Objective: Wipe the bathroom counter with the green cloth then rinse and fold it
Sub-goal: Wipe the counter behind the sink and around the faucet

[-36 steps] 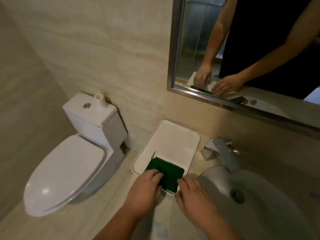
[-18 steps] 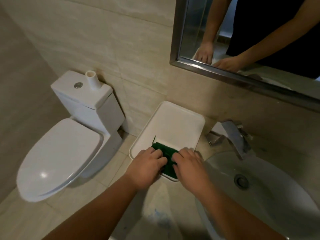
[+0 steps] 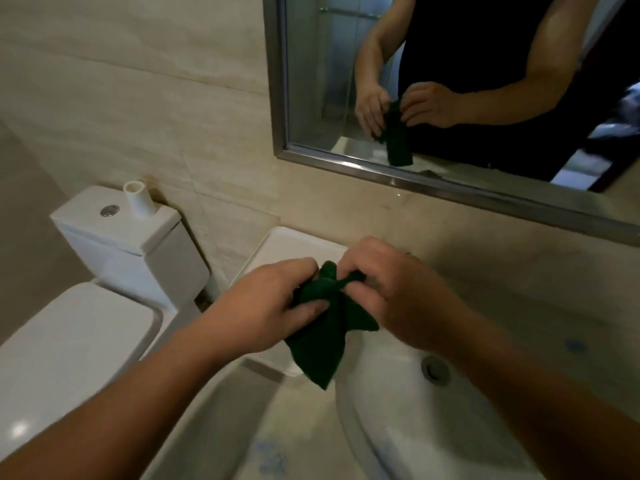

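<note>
Head cam: both hands, left hand (image 3: 273,303) and right hand (image 3: 391,299), pinch the green cloth (image 3: 325,334), its tail hanging below. Looks like it's being unfolded for wiping; next it needs spreading flat.

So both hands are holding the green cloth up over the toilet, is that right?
Not quite. In the head view both hands, left and right, do hold the green cloth up, but it hangs by the sink's rim and the white tray. The toilet is off to the left.

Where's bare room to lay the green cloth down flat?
Far end of the white tray, between the wall and both hands, is bare. So is the counter strip left of the sink. It is crowded mid-tray, where the left hand and right hand hold the green cloth.
</note>
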The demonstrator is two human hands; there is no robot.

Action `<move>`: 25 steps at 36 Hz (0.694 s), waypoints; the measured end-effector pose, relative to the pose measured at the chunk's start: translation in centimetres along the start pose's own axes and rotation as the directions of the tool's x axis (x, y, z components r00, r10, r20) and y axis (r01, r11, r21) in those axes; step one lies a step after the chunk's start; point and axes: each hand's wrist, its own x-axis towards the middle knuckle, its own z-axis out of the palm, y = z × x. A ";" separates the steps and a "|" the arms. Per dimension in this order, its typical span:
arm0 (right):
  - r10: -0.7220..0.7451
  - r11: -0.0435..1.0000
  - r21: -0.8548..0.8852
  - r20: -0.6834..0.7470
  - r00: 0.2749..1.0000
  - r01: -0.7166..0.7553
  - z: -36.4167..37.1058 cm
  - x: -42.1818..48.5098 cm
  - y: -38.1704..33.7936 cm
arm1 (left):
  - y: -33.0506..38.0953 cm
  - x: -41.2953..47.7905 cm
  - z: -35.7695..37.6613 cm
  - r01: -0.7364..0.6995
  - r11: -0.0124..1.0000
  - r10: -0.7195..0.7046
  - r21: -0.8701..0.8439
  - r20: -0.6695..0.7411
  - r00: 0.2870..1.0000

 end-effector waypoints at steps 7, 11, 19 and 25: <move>0.038 0.971 0.236 -0.079 0.996 -0.018 -6.7 -5.4 0.7 | 7.5 1.5 0.3 -0.099 0.985 0.090 -0.142 -0.067 0.994; 0.122 0.847 0.529 -0.087 0.989 -0.058 -7.3 -9.5 1.7 | 9.7 1.8 2.9 -0.129 0.969 0.106 -0.210 -0.114 0.988; 0.225 0.899 0.427 -0.250 0.942 -0.102 -6.5 -19.2 1.5 | 13.6 0.6 8.6 -0.251 0.930 0.228 -0.267 -0.115 0.967; 0.430 0.883 0.299 -0.200 0.881 -0.362 -6.8 -27.7 -3.4 | 17.7 -3.7 11.5 -0.313 0.914 0.289 -0.258 -0.128 0.949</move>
